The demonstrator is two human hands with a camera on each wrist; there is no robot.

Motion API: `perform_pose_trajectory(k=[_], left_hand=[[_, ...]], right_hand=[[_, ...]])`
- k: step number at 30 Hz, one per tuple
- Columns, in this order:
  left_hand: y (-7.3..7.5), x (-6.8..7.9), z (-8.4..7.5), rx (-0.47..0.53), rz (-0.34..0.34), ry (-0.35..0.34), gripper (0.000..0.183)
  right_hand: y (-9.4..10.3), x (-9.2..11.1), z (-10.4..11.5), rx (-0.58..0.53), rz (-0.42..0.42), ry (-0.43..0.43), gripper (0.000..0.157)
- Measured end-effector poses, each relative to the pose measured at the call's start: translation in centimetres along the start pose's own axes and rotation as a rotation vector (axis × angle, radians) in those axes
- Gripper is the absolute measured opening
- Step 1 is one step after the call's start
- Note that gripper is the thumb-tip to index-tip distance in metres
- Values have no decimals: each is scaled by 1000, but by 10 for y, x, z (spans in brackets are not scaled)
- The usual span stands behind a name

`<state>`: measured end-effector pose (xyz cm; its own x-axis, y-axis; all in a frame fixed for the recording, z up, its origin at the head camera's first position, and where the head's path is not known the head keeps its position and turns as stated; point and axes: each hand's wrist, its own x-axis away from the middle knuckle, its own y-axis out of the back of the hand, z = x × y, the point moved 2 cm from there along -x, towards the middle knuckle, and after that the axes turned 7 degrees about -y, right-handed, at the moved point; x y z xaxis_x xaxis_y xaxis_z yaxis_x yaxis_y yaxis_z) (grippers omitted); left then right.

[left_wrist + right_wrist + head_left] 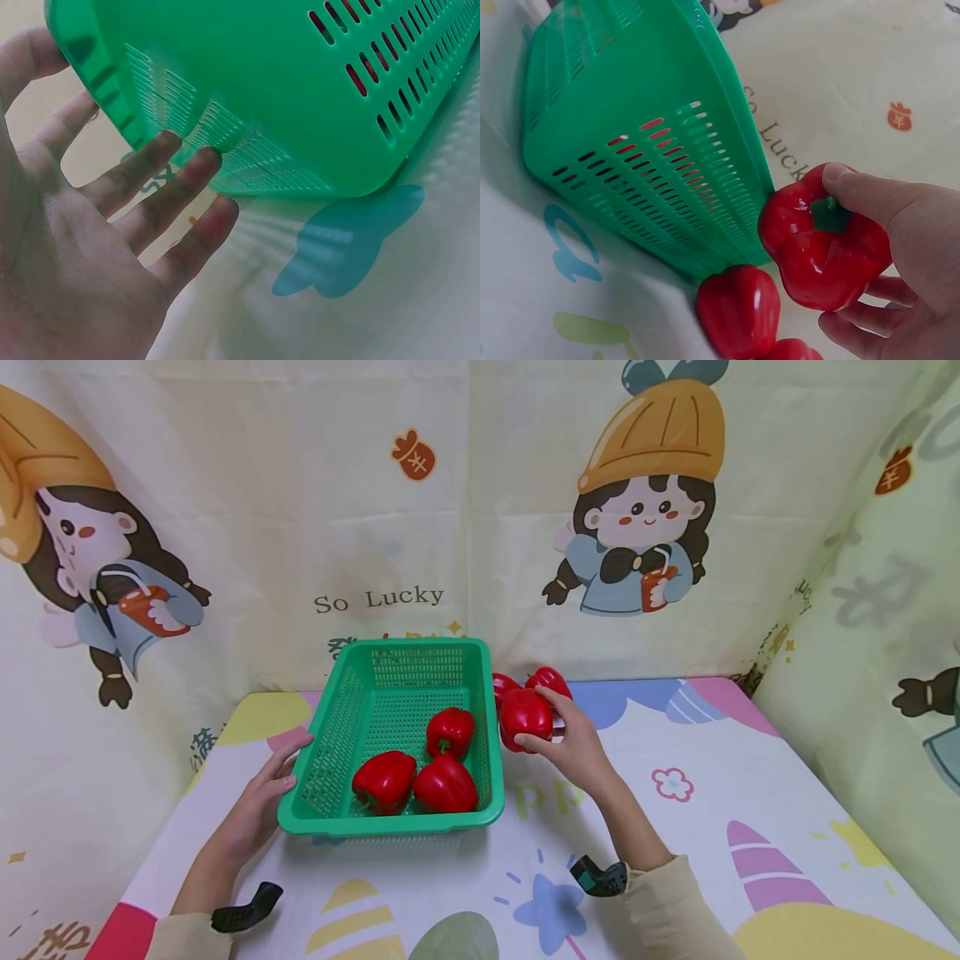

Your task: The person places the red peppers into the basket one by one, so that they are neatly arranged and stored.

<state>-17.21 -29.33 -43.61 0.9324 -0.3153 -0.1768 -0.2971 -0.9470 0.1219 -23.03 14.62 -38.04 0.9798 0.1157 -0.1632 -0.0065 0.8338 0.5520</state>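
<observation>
In the head view, my right hand (573, 747) grips a red bell pepper (526, 720) just right of the green basket (393, 823). Its thumb lies beside the green stem hollow in the right wrist view. My left hand (258, 806) touches the basket's left rim; in the left wrist view its fingers (187, 244) are loosely extended beside the outer wall. Three red bell peppers lie inside the basket, including an upper one (450, 732), a left one (385, 782) and a lower right one (446, 784).
Behind the held pepper, two more red bell peppers sit on the table, one farther right (550, 682) and one partly hidden near the basket (505, 687). The printed tablecloth (645, 827) covers the table. A patterned cloth wall (517, 543) rises behind.
</observation>
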Motion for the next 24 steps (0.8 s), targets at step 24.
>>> perform_pose_trajectory(k=[24], left_hand=[[1, 0, 1, -2, 1, -1, 52]], right_hand=[[7, 2, 11, -16, -18, 22, 80]])
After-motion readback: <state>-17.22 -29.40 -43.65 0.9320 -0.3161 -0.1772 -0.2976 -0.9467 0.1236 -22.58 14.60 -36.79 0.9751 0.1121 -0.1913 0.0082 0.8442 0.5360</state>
